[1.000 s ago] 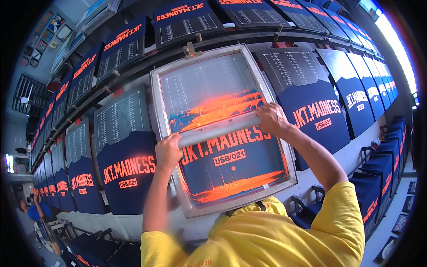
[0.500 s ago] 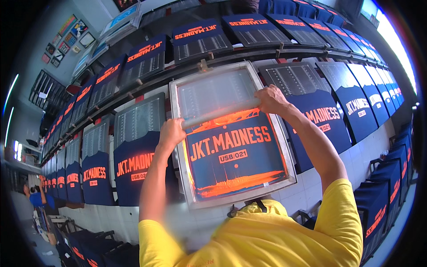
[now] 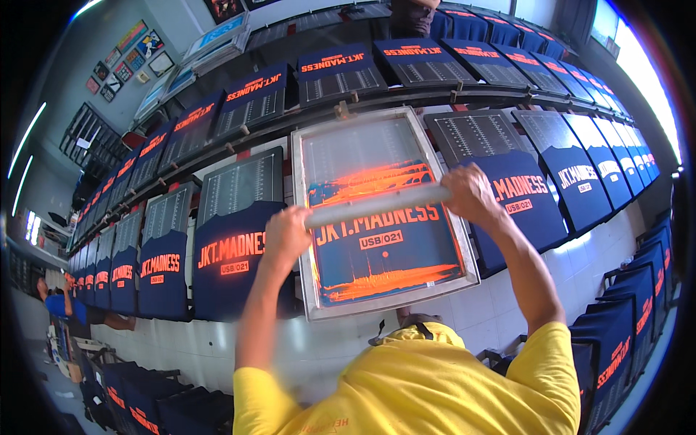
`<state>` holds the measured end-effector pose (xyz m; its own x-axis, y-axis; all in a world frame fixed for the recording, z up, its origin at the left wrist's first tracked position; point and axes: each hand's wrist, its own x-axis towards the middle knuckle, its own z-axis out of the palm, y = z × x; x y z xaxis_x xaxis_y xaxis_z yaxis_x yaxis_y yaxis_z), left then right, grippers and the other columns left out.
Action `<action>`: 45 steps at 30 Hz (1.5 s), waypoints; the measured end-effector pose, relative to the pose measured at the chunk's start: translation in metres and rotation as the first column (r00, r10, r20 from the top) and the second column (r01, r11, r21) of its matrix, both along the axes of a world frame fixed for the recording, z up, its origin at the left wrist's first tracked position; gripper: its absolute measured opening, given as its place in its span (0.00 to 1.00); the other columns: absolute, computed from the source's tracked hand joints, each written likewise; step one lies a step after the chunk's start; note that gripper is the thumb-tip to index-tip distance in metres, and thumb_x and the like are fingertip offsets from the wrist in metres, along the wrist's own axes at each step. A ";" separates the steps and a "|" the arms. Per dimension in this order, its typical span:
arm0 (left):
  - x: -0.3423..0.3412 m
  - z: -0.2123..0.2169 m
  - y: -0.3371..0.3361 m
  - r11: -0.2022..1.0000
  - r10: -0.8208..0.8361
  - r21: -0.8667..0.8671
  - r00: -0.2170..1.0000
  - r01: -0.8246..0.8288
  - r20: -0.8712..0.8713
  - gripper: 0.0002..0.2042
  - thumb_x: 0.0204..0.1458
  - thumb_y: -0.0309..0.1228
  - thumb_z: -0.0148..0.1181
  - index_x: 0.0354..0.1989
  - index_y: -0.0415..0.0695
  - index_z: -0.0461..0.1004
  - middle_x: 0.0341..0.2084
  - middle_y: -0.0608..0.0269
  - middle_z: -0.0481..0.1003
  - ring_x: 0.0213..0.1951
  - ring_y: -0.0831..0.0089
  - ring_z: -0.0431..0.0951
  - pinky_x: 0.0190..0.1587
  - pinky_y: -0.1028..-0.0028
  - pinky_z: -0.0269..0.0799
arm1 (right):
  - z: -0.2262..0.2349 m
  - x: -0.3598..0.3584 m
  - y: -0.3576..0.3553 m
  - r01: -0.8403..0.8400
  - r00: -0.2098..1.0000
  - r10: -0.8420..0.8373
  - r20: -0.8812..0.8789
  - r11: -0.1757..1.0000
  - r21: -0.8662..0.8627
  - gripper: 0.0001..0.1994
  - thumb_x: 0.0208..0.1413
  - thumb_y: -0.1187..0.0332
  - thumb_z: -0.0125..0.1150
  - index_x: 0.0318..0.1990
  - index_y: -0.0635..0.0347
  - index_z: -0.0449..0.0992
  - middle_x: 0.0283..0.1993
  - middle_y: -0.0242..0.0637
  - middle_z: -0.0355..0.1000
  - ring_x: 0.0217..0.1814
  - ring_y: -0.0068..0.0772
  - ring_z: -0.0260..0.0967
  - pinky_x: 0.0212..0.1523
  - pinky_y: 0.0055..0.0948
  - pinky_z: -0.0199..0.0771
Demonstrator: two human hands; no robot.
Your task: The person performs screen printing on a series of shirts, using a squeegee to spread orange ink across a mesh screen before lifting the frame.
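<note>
A long pale squeegee [image 3: 380,204] lies across a silver-framed printing screen [image 3: 393,296], gripped at both ends. My left hand [image 3: 288,235] is closed round its left end, by the frame's left side. Round the right end my right hand [image 3: 468,194] is closed, near the frame's right side. Bright orange ink [image 3: 373,179] streaks the mesh beyond the squeegee, and more ink [image 3: 384,287] is smeared along the near end. Orange lettering shows on the dark blue area between, its top partly covered by the squeegee. The squeegee's lower edge is hidden.
Dark blue printed T-shirts lie on boards either side, one at the left [image 3: 228,254] and one at the right [image 3: 518,199]. Beyond a rail stands another row of shirt boards [image 3: 341,76]. More shirts [image 3: 612,348] are at the lower right. A person in blue [image 3: 59,304] is far left.
Both hands have drawn the squeegee toward me, from beyond the lettering onto its upper part. More streaked orange ink now shows behind it. The view has shifted slightly.
</note>
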<state>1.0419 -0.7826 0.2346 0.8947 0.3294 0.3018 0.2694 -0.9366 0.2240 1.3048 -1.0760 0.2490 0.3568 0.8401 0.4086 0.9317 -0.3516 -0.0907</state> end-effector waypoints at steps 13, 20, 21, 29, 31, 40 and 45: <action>-0.117 -0.132 -0.114 0.997 0.036 -0.073 0.999 -0.035 0.014 0.14 0.42 0.20 0.54 0.40 0.41 0.75 0.43 0.64 0.75 0.48 0.65 0.76 0.47 0.68 0.76 | -0.118 -0.119 -0.101 -0.023 0.995 0.011 -0.100 0.992 -0.126 0.22 0.27 0.71 0.71 0.36 0.58 0.70 0.42 0.35 0.70 0.46 0.36 0.68 0.46 0.37 0.64; -0.136 -0.140 -0.135 0.995 -0.013 -0.099 0.996 0.004 -0.087 0.25 0.37 0.18 0.55 0.50 0.36 0.67 0.53 0.56 0.66 0.61 0.57 0.64 0.59 0.66 0.66 | -0.128 -0.138 -0.115 -0.034 0.980 -0.002 -0.197 0.983 -0.181 0.39 0.29 0.53 0.77 0.50 0.63 0.68 0.56 0.44 0.65 0.59 0.49 0.61 0.56 0.46 0.61; -0.137 -0.145 -0.136 0.993 -0.020 -0.117 0.993 0.007 -0.115 0.26 0.38 0.20 0.56 0.52 0.36 0.67 0.55 0.55 0.65 0.62 0.56 0.62 0.62 0.64 0.63 | -0.128 -0.139 -0.117 -0.026 0.977 -0.014 -0.212 0.982 -0.186 0.38 0.29 0.53 0.77 0.50 0.63 0.68 0.56 0.44 0.64 0.59 0.49 0.60 0.57 0.46 0.61; -0.139 -0.112 -0.097 0.865 0.006 -0.499 0.993 0.055 0.119 0.30 0.49 0.39 0.60 0.60 0.37 0.63 0.59 0.49 0.63 0.67 0.51 0.54 0.68 0.55 0.47 | -0.134 -0.100 -0.126 0.197 0.877 -0.147 -0.457 0.978 0.064 0.22 0.50 0.65 0.63 0.52 0.64 0.69 0.56 0.48 0.67 0.59 0.50 0.63 0.57 0.44 0.63; -0.135 -0.142 -0.086 0.869 0.281 -0.471 0.935 -0.153 0.215 0.23 0.55 0.34 0.55 0.58 0.36 0.65 0.54 0.46 0.67 0.59 0.50 0.64 0.61 0.61 0.60 | -0.155 -0.086 -0.124 0.393 0.789 -0.282 -0.546 0.914 0.096 0.18 0.55 0.68 0.56 0.52 0.66 0.69 0.56 0.49 0.68 0.58 0.51 0.64 0.57 0.43 0.64; -0.125 -0.183 -0.052 0.647 0.634 -0.593 0.770 -0.479 0.071 0.15 0.56 0.36 0.58 0.30 0.32 0.76 0.18 0.58 0.74 0.21 0.72 0.72 0.26 0.70 0.65 | -0.193 -0.047 -0.113 0.614 0.365 -0.338 -0.867 0.788 -0.048 0.12 0.63 0.70 0.45 0.52 0.62 0.67 0.40 0.43 0.69 0.41 0.32 0.64 0.45 0.31 0.65; -0.127 -0.163 -0.034 0.509 0.544 -0.669 0.805 -0.541 -0.237 0.15 0.55 0.37 0.60 0.28 0.34 0.78 0.12 0.69 0.69 0.19 0.84 0.64 0.22 0.73 0.59 | -0.203 -0.051 -0.106 0.672 0.410 -0.336 -0.848 0.740 0.031 0.10 0.62 0.73 0.42 0.47 0.63 0.66 0.37 0.42 0.66 0.39 0.34 0.64 0.44 0.32 0.65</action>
